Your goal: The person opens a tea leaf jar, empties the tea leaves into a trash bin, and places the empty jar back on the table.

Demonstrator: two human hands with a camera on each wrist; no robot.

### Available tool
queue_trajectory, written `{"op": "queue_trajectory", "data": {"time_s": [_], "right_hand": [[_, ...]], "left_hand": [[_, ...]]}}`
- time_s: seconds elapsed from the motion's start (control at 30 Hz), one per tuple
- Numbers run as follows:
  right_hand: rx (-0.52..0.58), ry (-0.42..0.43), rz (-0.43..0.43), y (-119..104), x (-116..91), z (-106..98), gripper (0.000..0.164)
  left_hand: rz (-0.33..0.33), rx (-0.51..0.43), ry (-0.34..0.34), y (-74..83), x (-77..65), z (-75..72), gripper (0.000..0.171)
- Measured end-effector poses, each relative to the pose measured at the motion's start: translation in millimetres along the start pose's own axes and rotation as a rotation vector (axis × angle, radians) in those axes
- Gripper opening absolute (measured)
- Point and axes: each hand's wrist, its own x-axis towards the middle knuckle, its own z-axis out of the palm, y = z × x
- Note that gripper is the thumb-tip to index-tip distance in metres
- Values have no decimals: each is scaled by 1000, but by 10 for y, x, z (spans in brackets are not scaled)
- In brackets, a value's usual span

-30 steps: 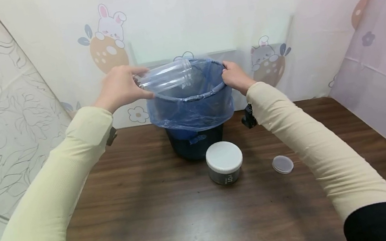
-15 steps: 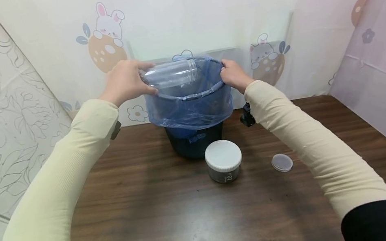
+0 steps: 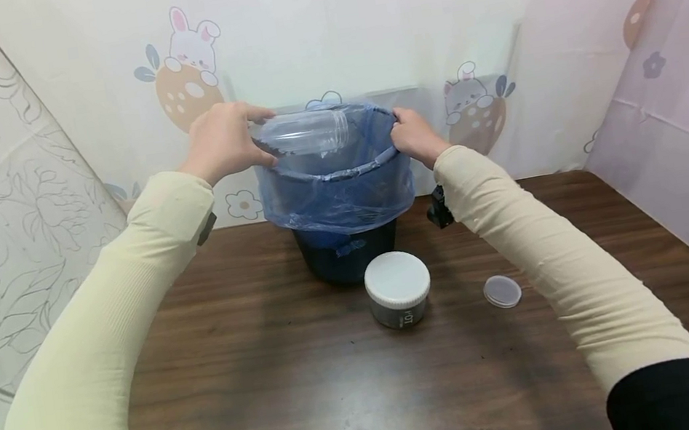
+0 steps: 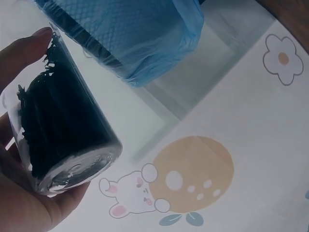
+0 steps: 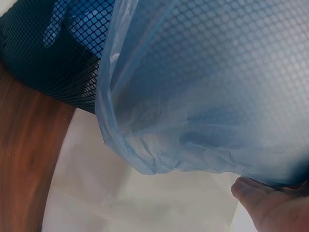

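Observation:
My left hand (image 3: 223, 142) grips a clear plastic jar (image 3: 306, 133) near its base. The jar lies almost level over the left rim of a black mesh bin (image 3: 350, 252), its open mouth pointing right, above the opening. Dark ragged-edged contents show through the wall of the jar (image 4: 72, 116) in the left wrist view. A blue bin bag (image 3: 338, 205) lines the bin and folds down over the rim. At the right side, my right hand (image 3: 416, 136) holds the bagged rim; in the right wrist view that hand (image 5: 273, 205) is partly cut off.
In front of the bin stands a round tub (image 3: 398, 284) with a white lid and dark lower body. A small clear round lid (image 3: 502, 291) lies to its right on the brown wooden table (image 3: 246, 405). Printed cloth (image 3: 357, 22) hangs behind the bin.
My left hand has moved slightly right and up with the jar, which has turned from mouth slightly raised to nearly level. My right hand stays at the rim.

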Motion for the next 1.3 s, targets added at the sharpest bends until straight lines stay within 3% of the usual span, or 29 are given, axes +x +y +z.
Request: {"op": "queue_trajectory", "data": {"time_s": [0.43, 0.77, 1.3], "right_hand": [[0, -9, 34, 0, -6, 8, 53], [-18, -3, 16, 11, -18, 6, 53], [-20, 7, 21, 2, -28, 13, 52]], "left_hand": [[26, 76, 6, -2, 17, 13, 68], [70, 136, 54, 7, 27, 29, 65], [92, 152, 83, 21, 27, 20, 67]]}}
